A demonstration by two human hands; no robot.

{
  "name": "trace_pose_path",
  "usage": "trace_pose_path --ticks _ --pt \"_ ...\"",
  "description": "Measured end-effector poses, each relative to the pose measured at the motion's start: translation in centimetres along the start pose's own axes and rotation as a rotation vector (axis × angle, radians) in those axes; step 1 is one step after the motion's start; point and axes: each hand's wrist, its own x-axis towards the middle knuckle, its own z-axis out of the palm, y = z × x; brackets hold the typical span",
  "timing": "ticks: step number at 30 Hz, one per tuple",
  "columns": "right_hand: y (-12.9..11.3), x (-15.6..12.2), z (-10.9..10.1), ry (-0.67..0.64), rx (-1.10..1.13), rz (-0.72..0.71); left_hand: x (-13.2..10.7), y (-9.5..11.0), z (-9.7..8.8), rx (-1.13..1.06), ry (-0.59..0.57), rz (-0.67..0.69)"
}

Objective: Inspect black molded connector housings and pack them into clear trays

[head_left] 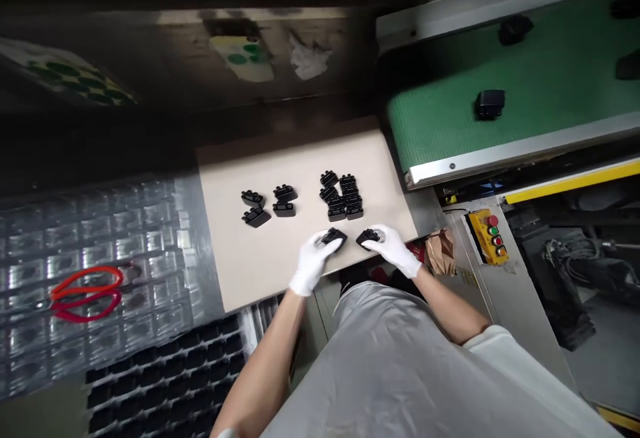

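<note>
In a white glove, my left hand (313, 258) grips a small black plastic part (336, 239) near the front edge of a beige board (240, 268). Beside it, my gloved right hand (395, 246) has its fingers closed round another black plastic part (367, 237). Just beyond my hands a tight cluster of similar black parts (351, 198) sits on the board. Farther left on the same board lie several more black parts (284, 209) in two small groups. Both held parts are low over the board; whether they touch it I cannot tell.
At right, a green conveyor belt (440, 118) carries several black parts (490, 103). A yellow button box (487, 237) sits below it. Clear plastic trays (160, 258) with red-handled scissors (87, 291) lie left; a tray of black parts (170, 385) is at lower left.
</note>
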Motion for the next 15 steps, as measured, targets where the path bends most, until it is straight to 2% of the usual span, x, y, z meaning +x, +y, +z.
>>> trace_pose_path --ticks 3,5,7,9,11,13,15 --pt "0.2 -3.0 0.7 0.046 0.532 0.079 -1.2 2.1 -4.7 -0.426 -0.081 -0.126" --pt "1.3 -5.6 1.6 0.135 0.817 0.096 -1.8 2.9 -7.0 -0.476 -0.163 -0.208" --pt "3.0 -7.8 4.6 0.231 1.065 0.117 -2.2 3.0 -8.4 -0.379 -0.295 -0.308" --pt "4.7 -9.2 10.3 0.349 1.216 0.130 -2.0 2.6 -9.8 -0.240 -0.429 -0.383" --pt "5.2 -9.4 17.8 0.493 1.192 0.097 -1.1 2.7 -11.1 -0.086 -0.544 -0.419" --pt "3.7 -8.8 24.6 0.649 1.091 0.031 0.6 4.1 -11.5 0.110 -0.651 -0.396" --pt "0.7 -8.7 28.8 0.809 1.058 -0.021 2.8 6.7 -9.6 0.330 -0.820 -0.280"
